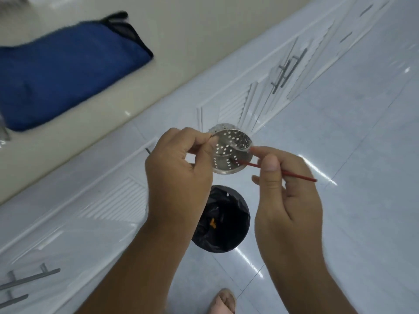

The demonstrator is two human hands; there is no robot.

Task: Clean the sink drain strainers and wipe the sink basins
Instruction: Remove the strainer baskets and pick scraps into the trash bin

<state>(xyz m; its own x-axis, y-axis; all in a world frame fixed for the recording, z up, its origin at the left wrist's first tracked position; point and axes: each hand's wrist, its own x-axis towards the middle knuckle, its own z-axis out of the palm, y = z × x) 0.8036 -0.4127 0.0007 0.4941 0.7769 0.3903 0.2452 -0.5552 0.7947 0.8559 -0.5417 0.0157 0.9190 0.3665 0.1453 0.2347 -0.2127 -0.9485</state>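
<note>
Strainer (229, 152) pinched in my left hand (176, 168), bin (238, 234) at 6 o'clock to catch debris. Right hand (290, 196) pinches red stick (301, 176), poking holes

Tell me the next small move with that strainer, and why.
Probably push the tip of the thin red stick through another hole of the perforated metal strainer. The right hand pinches the stick with its tip inside, the left hand pinches the rim, and the black-lined bin sits below to catch debris.

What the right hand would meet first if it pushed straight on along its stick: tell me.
Most likely the strainer: the right hand pinches the red stick, whose tip pokes into its perforated bowl, held by the left hand.
</note>
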